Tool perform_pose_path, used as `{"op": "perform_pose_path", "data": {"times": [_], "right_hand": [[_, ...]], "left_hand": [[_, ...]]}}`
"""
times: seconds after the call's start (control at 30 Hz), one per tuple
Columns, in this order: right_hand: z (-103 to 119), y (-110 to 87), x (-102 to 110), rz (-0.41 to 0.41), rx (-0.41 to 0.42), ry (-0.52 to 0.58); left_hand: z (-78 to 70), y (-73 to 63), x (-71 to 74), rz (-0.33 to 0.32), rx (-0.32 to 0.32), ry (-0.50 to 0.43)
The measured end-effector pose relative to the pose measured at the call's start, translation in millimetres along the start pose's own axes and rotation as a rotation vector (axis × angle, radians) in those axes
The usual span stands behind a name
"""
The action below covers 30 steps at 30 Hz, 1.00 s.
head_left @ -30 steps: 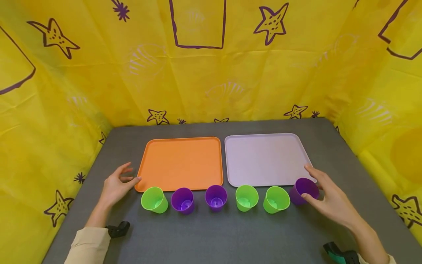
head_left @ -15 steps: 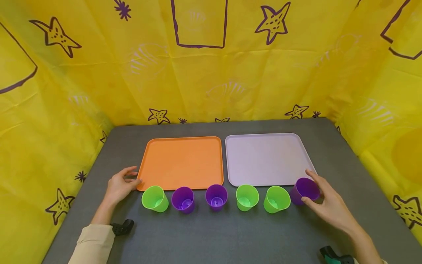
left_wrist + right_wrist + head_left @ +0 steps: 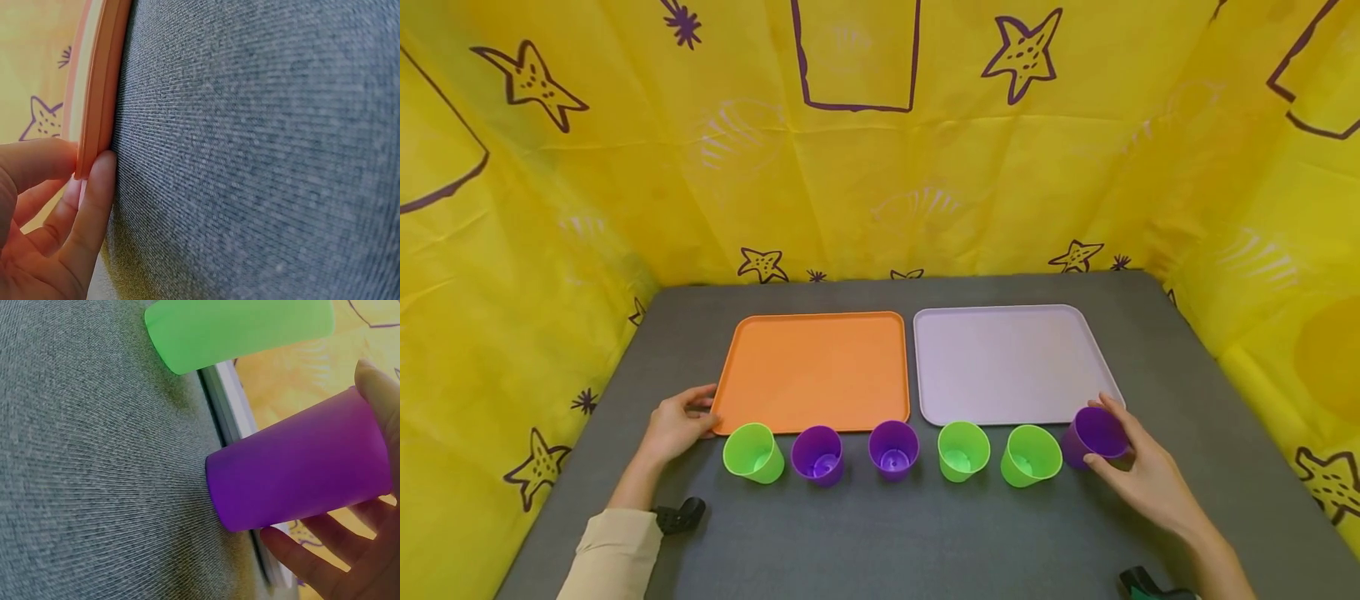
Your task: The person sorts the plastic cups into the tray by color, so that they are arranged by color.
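At the near left corner of the orange tray (image 3: 816, 371), my left hand (image 3: 676, 427) pinches the rim. The left wrist view shows the thumb on one face of the tray edge (image 3: 100, 94) and a finger against the other. My right hand (image 3: 1150, 479) curls round the rightmost purple cup (image 3: 1093, 437), its thumb on the near side and fingers on the far side. In the right wrist view this purple cup (image 3: 300, 465) stands with its base on the cloth, the thumb by its rim and a fingertip near its base.
A lilac tray (image 3: 1015, 362) lies right of the orange one. Along the trays' near edge stand a green cup (image 3: 752, 454), purple cups (image 3: 817, 456) (image 3: 892, 450) and green cups (image 3: 962, 451) (image 3: 1030, 456). Yellow cloth (image 3: 865, 192) surrounds the grey table (image 3: 880, 542).
My left hand has moved right and slightly nearer, from beside the orange tray onto its corner. My right hand has shifted a little left and closed in on the purple cup.
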State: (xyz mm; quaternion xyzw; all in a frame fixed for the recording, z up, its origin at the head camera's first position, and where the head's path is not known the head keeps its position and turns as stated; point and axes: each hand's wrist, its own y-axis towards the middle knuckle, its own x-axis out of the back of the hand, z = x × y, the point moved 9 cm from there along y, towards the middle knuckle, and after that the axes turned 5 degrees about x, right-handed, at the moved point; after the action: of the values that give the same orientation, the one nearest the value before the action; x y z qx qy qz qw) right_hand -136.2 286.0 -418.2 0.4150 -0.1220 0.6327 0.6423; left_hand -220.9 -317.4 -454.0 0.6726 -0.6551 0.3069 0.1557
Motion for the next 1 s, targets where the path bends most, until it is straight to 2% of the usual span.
{"op": "perform_pose_path", "data": {"times": [0.13,0.3,0.6,0.8,1.0], "right_hand": [[-5.7,-1.5,-0.6,0.017,-0.058,-0.041],[-7.5,-2.1,-0.9,0.028,-0.076,-0.032],[-2.6,5.5,5.1,0.008,-0.052,-0.018],[2.4,18.9,11.3,0.024,-0.039,-0.027],[12.9,35.5,13.0,0.033,0.014,-0.034]], "left_hand": [[-1.1,-0.2,-0.1,-0.004,-0.001,0.016],[-1.5,0.2,-0.7,-0.001,-0.002,0.027],[-1.2,0.7,-1.9,0.007,-0.007,0.017],[-0.6,0.7,-1.8,0.011,-0.009,0.022],[-1.0,0.1,-2.4,0.012,-0.008,0.015]]}}
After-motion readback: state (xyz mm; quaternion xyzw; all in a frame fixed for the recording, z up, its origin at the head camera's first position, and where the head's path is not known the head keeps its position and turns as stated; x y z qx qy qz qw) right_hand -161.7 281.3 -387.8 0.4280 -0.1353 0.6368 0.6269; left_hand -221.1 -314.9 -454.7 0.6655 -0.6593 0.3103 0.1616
